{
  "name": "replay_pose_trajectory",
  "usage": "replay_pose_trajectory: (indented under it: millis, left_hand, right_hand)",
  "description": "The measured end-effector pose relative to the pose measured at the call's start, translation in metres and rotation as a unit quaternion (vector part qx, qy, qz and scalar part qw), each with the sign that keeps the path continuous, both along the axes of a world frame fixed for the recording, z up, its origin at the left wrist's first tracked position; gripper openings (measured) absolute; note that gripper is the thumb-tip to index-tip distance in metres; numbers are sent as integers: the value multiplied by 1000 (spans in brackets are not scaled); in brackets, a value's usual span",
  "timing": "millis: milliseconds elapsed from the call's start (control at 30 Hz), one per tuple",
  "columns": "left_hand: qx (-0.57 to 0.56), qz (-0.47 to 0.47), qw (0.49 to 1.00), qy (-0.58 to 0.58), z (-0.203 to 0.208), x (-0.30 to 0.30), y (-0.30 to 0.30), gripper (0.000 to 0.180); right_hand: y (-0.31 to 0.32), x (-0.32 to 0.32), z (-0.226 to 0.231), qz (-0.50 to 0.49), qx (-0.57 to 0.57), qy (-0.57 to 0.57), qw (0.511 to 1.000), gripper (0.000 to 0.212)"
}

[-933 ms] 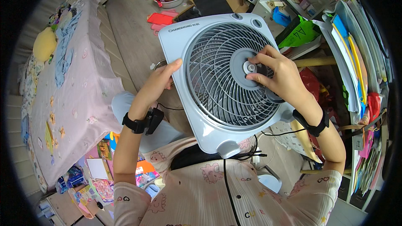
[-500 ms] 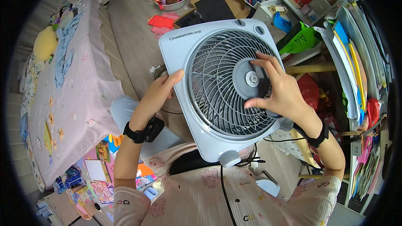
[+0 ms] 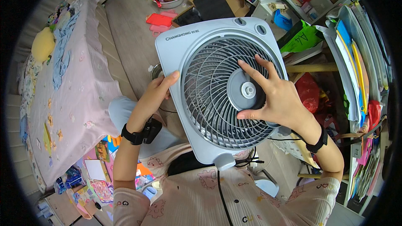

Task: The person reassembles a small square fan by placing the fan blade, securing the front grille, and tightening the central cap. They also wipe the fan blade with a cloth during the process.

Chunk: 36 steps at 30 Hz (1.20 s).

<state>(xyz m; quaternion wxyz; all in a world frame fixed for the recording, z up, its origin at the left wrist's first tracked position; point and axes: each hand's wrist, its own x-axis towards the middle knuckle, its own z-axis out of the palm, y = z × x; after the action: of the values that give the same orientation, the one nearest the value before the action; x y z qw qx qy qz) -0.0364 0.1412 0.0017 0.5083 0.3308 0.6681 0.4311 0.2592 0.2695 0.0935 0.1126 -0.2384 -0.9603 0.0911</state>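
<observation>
A light blue-grey box fan (image 3: 167,50) leans tilted before my body, its front toward me. My left hand (image 3: 160,84) is closed on its left edge, thumb on the front face and fingers behind. Over the round grey fan grille (image 3: 205,83) my right hand (image 3: 278,100) is spread like a claw. Its thumb rests at the lower side of the central hub (image 3: 248,90) and its fingertips press on the bars above. The grille sits off-centre in its ring, with a gap along the top. Two knobs (image 3: 240,21) are at the top right.
To the left stands a bed with a pink sheet (image 3: 83,100). An open cardboard box (image 3: 197,0) and a basin of toys (image 3: 173,4) lie beyond the fan. Shelves with folders (image 3: 351,58) line the right side. A black cord (image 3: 222,192) runs down across my shirt.
The grille and its hub have shifted down toward me within the housing, along with my right hand. The right fingers have spread wider. My left hand keeps its hold.
</observation>
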Motion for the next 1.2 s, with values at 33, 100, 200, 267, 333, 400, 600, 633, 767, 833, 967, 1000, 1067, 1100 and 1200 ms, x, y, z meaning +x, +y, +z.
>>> replay_pose_trajectory:
  millis: [33,100,200,267,333,400,600,633,767,833,967,1000,1067,1100,1200]
  left_hand:
    - [-8,1,1000,0,-1,0,-1,74]
    - [2,-7,1000,13,-2,-1,-3,74]
    - [-4,-13,1000,24,-2,-2,-5,74]
    - [-9,-16,999,31,-2,-3,-6,75]
    - [-19,-17,999,40,-1,-3,-7,76]
    - [-12,-29,998,45,-1,-3,-8,77]
    - [-13,-41,998,47,-3,-5,-11,78]
    - [-27,-36,998,43,-4,-4,-10,77]
    - [18,-20,1000,7,-7,-2,-11,74]
    - [-7,-16,999,27,-8,-2,-13,73]
    - [5,-27,999,17,-10,-6,-12,73]
    - [4,-27,1000,15,-10,-6,-11,74]
    - [4,-25,1000,9,-11,-6,-10,74]
    - [6,-23,1000,4,-10,-5,-11,74]
    - [3,-23,1000,14,-7,-4,-13,74]
  right_hand:
    - [-2,0,-1,-21,-6,-11,1000,105]
    - [-4,-1,-1,-37,-1,-15,999,103]
    - [-4,0,1,-34,9,-13,999,100]
    - [-5,2,5,-33,1,-29,999,99]
    - [-8,4,8,-36,-35,-42,998,101]
    - [-13,6,9,-41,-60,-56,996,102]
    - [-36,7,5,-63,-58,-39,996,86]
    - [-40,8,5,-56,-46,-18,997,78]
    - [-38,10,0,-62,-52,-29,996,78]
    - [-30,8,-3,-49,-89,11,995,76]
    - [-21,5,2,-78,-85,19,993,97]
    - [-18,4,4,-90,-69,16,993,103]
    - [-11,0,10,-88,-74,-12,993,108]
    - [-8,-1,12,-78,-82,-32,993,108]
    - [-8,-5,17,-70,-93,-68,991,110]
